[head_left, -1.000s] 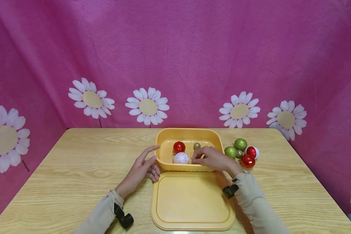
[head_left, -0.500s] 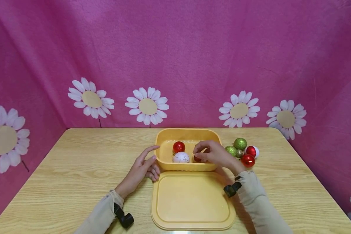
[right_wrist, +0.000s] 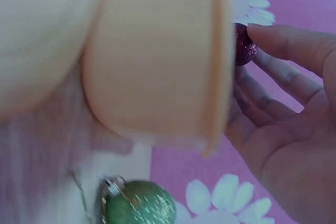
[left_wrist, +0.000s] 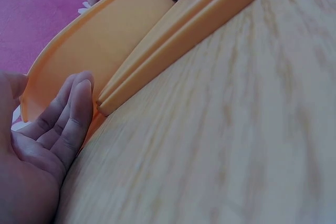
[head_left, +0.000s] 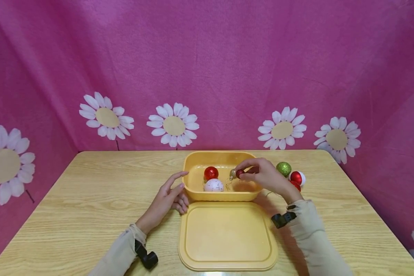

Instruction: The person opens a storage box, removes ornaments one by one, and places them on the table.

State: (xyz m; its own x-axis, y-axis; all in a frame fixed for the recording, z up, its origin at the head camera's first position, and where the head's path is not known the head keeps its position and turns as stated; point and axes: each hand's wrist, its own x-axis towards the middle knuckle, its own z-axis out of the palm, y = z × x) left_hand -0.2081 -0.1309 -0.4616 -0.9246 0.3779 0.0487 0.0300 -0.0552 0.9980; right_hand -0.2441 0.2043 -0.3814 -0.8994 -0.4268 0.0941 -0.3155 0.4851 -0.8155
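My right hand (head_left: 263,176) pinches a small dark red glitter bauble (head_left: 239,173) between thumb and fingertips, over the right part of an orange plastic box (head_left: 220,197). In the right wrist view this bauble (right_wrist: 245,45) is partly hidden by the box wall. Next to it in the box is a small gold bauble (head_left: 232,174). A shiny red bauble (head_left: 211,173) and a speckled white bauble (head_left: 214,185) lie further left inside. My left hand (head_left: 167,199) is at the box's left end with fingers relaxed, its index fingertip at the rim.
A matching orange lid (head_left: 227,235) lies flat in front of the box. Right of the box are a green glitter bauble (head_left: 283,168), a red-and-white bauble (head_left: 298,178) and a red one, partly hidden by my right hand. A pink flowered curtain (head_left: 224,76) hangs behind the table.
My right hand has risen from the front right of the box's inside and moved right and back, bringing the dark red bauble into sight. My left hand has stayed put.
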